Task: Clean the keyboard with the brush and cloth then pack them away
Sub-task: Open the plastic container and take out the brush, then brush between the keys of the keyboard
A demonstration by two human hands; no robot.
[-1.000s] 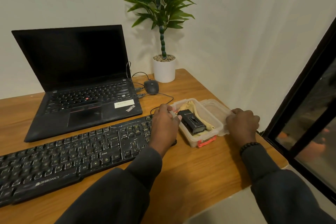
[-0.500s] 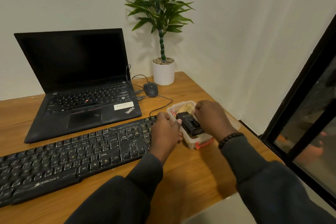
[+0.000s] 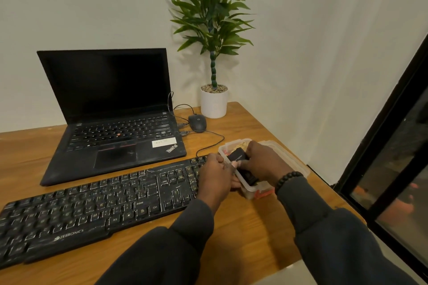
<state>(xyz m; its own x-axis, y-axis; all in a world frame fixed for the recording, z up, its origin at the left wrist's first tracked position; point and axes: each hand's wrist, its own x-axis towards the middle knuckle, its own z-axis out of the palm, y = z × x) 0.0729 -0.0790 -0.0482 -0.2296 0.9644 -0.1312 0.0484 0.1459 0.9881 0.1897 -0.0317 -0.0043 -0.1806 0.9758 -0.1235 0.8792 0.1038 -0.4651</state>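
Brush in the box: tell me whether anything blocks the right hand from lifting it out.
Nothing visible does. The right hand already holds the black brush in the clear box, whose lid lies off to the right. The left hand steadies the box's near-left side.

Brown wooden table (image 3: pixel 243 236) carries long black keyboard (image 3: pixel 92 206) w/ left hand (image 3: pixel 214 179) on its end, clear plastic box (image 3: pixel 252 188) under right hand (image 3: pixel 262 163), black laptop (image 3: pixel 115 122), mouse (image 3: pixel 197 122) & white plant pot (image 3: pixel 213 104) beyond both.

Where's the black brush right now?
In the head view, the black brush sits in the clear container right of the keyboard, gripped by the right hand.
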